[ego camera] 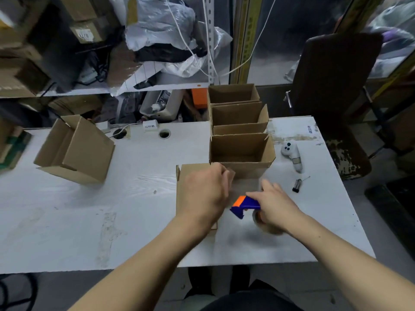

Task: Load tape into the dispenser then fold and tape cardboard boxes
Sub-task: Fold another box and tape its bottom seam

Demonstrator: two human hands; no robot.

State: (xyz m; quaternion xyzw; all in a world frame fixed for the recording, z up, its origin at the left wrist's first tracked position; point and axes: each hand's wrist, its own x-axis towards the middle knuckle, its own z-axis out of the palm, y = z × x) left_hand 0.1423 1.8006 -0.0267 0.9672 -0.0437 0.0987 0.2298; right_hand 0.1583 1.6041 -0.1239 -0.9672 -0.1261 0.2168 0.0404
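Left hand point(203, 194) curled on cardboard box point(186, 189), steadying flaps; right hand point(275, 204) beside it gripping tape dispenser point(243, 205) for sealing.

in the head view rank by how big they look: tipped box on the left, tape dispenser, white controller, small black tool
1. tipped box
2. tape dispenser, partly hidden by the right hand
3. white controller
4. black tool
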